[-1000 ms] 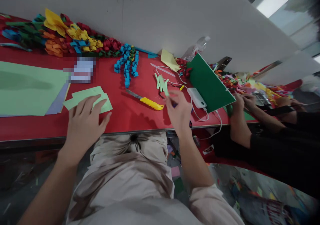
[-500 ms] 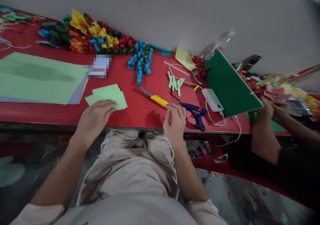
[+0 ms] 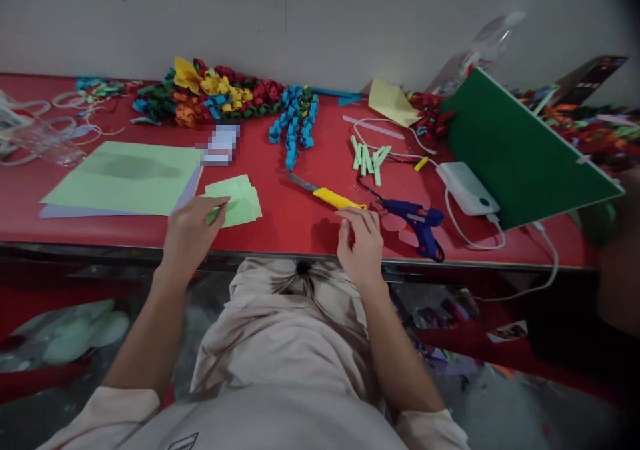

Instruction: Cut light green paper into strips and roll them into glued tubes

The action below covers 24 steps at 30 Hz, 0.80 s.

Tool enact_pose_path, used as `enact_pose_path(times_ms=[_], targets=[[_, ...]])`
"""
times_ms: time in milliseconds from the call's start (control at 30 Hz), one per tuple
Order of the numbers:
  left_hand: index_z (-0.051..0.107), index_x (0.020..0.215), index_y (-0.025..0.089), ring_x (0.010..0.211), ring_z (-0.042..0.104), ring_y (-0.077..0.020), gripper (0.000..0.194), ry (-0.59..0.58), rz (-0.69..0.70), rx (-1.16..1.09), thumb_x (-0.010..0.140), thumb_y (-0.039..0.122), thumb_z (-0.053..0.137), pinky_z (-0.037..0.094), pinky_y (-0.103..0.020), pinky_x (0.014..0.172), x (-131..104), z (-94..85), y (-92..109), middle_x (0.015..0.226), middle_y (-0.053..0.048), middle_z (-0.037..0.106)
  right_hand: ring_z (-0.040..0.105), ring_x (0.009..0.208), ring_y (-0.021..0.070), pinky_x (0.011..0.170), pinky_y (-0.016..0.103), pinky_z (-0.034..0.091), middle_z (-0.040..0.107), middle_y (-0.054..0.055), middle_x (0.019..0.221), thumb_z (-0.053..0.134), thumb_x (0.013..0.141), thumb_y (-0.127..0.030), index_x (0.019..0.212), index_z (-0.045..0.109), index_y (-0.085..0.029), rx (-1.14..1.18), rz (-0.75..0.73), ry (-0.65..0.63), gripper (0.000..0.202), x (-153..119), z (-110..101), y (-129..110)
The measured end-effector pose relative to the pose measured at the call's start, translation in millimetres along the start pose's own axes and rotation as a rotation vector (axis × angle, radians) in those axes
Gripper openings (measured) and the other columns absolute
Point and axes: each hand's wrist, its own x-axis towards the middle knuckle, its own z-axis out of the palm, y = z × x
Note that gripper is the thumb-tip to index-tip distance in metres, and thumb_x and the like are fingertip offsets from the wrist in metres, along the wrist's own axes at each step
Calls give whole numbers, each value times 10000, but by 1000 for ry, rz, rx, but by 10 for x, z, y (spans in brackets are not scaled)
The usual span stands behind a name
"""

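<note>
My left hand [image 3: 193, 233] is over the left edge of several small light green paper pieces [image 3: 243, 200], its thumb and fingers apart. Whether it touches the top piece I cannot tell. My right hand [image 3: 363, 240] is by the table's front edge with its fingers bent and a gap to the thumb, nothing visible in it. Its fingertips are close to the yellow handle of a box cutter [image 3: 340, 200], which lies with its blade pointing to the far left. Just right of that hand a blue hot glue gun [image 3: 415, 220] lies on the red table [image 3: 280, 230].
Large green and purple sheets [image 3: 120, 177] lie at left. Paper chains [image 3: 215, 97] line the wall, with blue strands [image 3: 293, 127] hanging forward. Light green strips [image 3: 369, 160], a white power bank [image 3: 467, 187] with cables and a leaning green board [image 3: 530, 150] stand right. A co-worker's blurred arm [image 3: 620, 270] shows at far right.
The view has turned toward the right-hand wall side, shifting everything in frame. My left hand's thumb and fingers have parted over the green pieces. My right hand stays beside the box cutter.
</note>
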Motion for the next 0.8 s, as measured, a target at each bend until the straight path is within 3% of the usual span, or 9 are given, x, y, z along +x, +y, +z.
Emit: enact_pose_path(times_ms=[67, 133, 233, 300, 400, 467, 633, 800], targets=[[784, 971, 235, 836, 722, -180, 137, 159, -47, -97, 884, 251, 679, 550, -289, 790, 12, -88, 224, 909, -17, 773, 606, 1083, 238, 1009, 465, 475, 707, 88, 1106, 489, 979, -163, 1135, 669, -235, 85, -25, 0, 249, 25, -41, -99], [773, 908, 228, 745, 693, -142, 80, 204, -110, -309, 843, 263, 742, 539, -256, 703, 21, -107, 502, 818, 8, 748, 606, 1144, 237, 1038, 457, 461, 694, 94, 1203, 529, 977, -202, 1229, 637, -237, 226, -17, -58, 277, 73, -77, -234], [716, 893, 202, 690, 677, -117, 115, 117, -254, -597, 824, 282, 760, 522, -206, 602, 42, 57, 862, 808, -5, 739, 632, 1136, 240, 959, 399, 518, 670, 106, 1296, 634, 944, -357, 1321, 594, -217, 515, 143, -237, 404, 161, -59, -393], [665, 936, 192, 564, 605, -85, 180, 61, -393, -689, 832, 312, 750, 456, -175, 502, 63, 245, 984, 726, 17, 699, 676, 965, 225, 794, 336, 556, 731, 89, 1120, 659, 918, -460, 1193, 671, -182, 655, 337, -302, 391, 205, 7, -406], [617, 1032, 185, 510, 576, -100, 330, -187, -536, -849, 840, 418, 749, 445, -187, 471, 93, 499, 980, 657, 26, 667, 640, 726, 185, 608, 282, 515, 717, 44, 820, 668, 889, -519, 944, 734, -150, 719, 545, -306, 378, 235, 105, -293], [632, 1066, 175, 602, 640, -136, 380, -314, -537, -927, 844, 464, 739, 508, -218, 543, 101, 606, 900, 725, -8, 699, 613, 681, 163, 580, 267, 494, 703, 30, 795, 679, 879, -495, 928, 748, -154, 753, 556, -319, 351, 238, 119, -189], [743, 1028, 192, 688, 645, -154, 267, -359, -482, -911, 853, 392, 726, 510, -245, 613, 79, 688, 723, 794, -29, 708, 644, 737, 151, 635, 251, 515, 735, 6, 837, 609, 929, -375, 1129, 772, -240, 753, 483, -407, 291, 239, 12, -64], [771, 975, 183, 688, 628, -151, 311, -329, -520, -972, 857, 468, 734, 492, -247, 608, 91, 673, 788, 823, -54, 717, 703, 991, 214, 864, 344, 563, 773, 35, 1082, 605, 923, -339, 1127, 783, -266, 816, 452, -471, 280, 243, -54, -103]])
